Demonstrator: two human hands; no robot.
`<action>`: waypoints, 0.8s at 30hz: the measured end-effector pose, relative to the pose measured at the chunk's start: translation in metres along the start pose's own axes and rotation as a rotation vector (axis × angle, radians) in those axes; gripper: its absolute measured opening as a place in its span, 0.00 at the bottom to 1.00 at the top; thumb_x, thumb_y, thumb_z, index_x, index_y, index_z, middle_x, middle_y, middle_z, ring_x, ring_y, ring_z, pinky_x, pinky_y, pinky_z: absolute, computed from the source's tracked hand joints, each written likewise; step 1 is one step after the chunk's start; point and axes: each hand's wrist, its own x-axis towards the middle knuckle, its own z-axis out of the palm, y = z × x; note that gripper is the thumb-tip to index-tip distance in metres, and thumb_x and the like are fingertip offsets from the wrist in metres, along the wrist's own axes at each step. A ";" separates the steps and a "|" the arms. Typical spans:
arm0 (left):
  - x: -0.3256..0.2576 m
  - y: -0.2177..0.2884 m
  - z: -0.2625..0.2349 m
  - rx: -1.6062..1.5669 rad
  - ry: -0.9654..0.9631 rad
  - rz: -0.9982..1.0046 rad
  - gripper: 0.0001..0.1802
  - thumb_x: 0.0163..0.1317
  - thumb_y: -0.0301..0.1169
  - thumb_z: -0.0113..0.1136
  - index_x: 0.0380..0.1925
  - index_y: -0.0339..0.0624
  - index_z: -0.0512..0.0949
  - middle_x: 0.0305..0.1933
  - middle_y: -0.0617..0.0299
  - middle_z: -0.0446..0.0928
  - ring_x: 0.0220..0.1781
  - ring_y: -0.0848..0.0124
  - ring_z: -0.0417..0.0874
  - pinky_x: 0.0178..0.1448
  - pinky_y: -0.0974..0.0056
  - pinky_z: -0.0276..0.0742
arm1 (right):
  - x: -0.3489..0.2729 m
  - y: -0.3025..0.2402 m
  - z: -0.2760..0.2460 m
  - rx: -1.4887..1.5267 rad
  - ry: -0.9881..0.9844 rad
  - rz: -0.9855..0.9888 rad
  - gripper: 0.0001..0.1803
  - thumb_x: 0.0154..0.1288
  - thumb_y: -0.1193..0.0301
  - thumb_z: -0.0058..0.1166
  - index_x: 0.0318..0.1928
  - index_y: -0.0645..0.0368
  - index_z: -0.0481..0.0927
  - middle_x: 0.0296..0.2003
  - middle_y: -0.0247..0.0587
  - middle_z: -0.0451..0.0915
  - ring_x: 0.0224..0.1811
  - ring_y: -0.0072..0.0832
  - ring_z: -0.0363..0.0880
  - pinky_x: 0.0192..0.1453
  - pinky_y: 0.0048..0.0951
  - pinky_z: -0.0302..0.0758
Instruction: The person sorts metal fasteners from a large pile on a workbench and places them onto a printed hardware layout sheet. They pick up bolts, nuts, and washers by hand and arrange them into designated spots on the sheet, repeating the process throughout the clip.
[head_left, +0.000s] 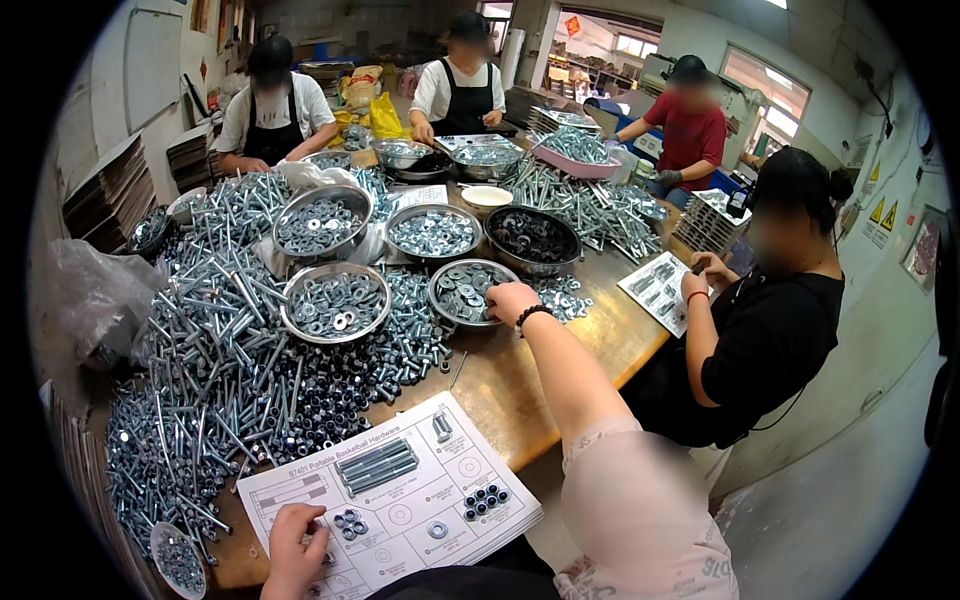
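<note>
On the brown wooden work table (590, 345), a white printed paper stack (400, 515) lies along the near edge, turned so its top edge slants up to the right. The silver metal bolts (377, 467) on it lie side by side, long axes roughly parallel to that top edge. The left hand (295, 545) rests at the stack's lower left corner, thumb and forefinger slightly apart. The right hand (510, 302) reaches to the right rim of a round steel bowl (434, 303) of flat silver washers (462, 288); I cannot tell whether its fingertips are closed on one.
</note>
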 end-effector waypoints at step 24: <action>-0.016 -0.005 -0.013 -0.015 0.101 -0.068 0.14 0.46 0.17 0.56 0.36 0.35 0.75 0.36 0.58 0.72 0.32 0.70 0.75 0.37 0.70 0.71 | 0.008 0.017 0.020 1.206 0.106 0.284 0.16 0.59 0.77 0.48 0.50 0.61 0.72 0.37 0.38 0.76 0.30 0.23 0.78 0.31 0.20 0.75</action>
